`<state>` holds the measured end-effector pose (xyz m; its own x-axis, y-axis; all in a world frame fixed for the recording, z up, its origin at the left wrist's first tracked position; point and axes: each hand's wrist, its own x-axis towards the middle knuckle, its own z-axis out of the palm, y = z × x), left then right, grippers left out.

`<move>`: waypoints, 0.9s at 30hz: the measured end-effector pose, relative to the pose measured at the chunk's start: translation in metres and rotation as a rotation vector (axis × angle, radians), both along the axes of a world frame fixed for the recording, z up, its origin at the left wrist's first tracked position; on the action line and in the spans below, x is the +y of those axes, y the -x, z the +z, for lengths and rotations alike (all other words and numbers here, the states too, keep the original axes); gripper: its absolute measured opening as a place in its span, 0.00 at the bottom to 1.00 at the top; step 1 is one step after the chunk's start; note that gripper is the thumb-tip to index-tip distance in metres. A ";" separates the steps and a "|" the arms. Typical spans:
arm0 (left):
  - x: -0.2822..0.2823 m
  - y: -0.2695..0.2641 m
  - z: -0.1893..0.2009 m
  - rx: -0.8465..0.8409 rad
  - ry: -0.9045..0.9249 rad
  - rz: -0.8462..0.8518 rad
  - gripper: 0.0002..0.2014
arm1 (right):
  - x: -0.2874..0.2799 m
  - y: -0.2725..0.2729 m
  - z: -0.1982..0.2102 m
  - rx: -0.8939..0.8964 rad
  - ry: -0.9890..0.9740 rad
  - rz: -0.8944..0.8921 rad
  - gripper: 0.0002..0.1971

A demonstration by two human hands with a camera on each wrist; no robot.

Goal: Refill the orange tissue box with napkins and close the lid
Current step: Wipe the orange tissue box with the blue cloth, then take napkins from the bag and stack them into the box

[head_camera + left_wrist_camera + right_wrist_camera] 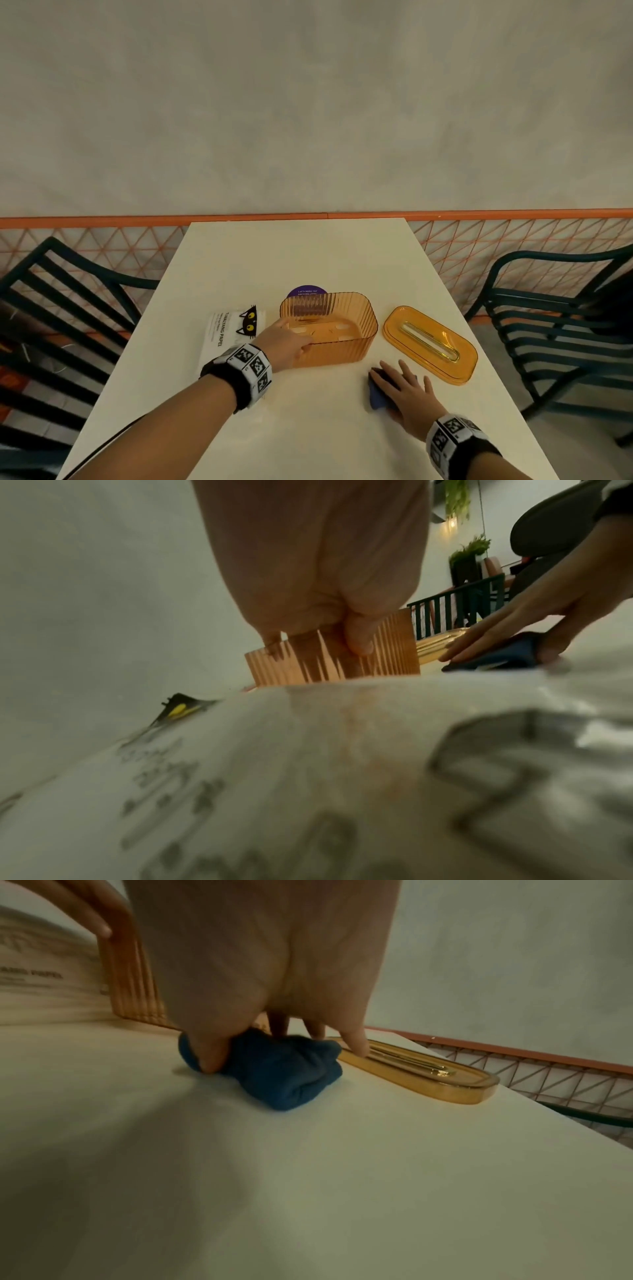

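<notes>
The orange ribbed tissue box [352, 308] stands open and empty mid-table. My left hand [291, 337] grips its near left wall; in the left wrist view the thumb [359, 639] lies on the ribbed outside of the box [394, 647], with the fingers inside. The slotted orange lid [430, 344] lies flat to the right of the box. A white napkin pack [233, 329] with a black cat print lies left of the box, under my left wrist. My right hand [407, 387] presses flat on a crumpled blue cloth [291, 1074], with its little finger touching the lid [428, 1080].
The white table [308, 428] reaches to a grey wall with an orange lattice panel. A purple round sticker [306, 293] shows behind the box. Dark slatted chairs stand at the left [58, 308] and right [555, 325] of the table.
</notes>
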<state>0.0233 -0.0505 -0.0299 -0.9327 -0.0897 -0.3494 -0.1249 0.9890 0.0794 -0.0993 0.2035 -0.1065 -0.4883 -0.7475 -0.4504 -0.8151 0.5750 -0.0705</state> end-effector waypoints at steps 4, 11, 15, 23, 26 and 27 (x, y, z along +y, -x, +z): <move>-0.003 0.005 -0.007 0.005 -0.029 0.032 0.16 | 0.003 -0.005 -0.005 -0.019 -0.064 -0.007 0.39; -0.011 0.010 -0.020 0.000 -0.005 0.040 0.17 | 0.001 -0.002 -0.013 0.001 -0.107 -0.007 0.43; -0.006 0.008 -0.020 0.049 -0.021 0.082 0.18 | 0.001 0.006 -0.006 -0.036 -0.139 0.021 0.43; -0.018 -0.057 -0.001 0.429 -0.289 0.519 0.20 | -0.047 0.000 0.068 0.023 0.337 0.074 0.16; -0.027 -0.101 -0.004 0.375 -0.335 0.581 0.37 | -0.088 -0.022 0.081 -0.114 0.475 0.129 0.12; -0.028 -0.114 -0.005 0.332 -0.355 0.573 0.48 | -0.102 -0.030 0.080 -0.189 0.488 0.130 0.11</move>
<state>0.1368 -0.0782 -0.0352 -0.8350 -0.5277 -0.1561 -0.5267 0.6839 0.5048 -0.0692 0.1014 -0.0268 -0.3223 -0.9406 -0.1065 -0.8244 0.3342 -0.4567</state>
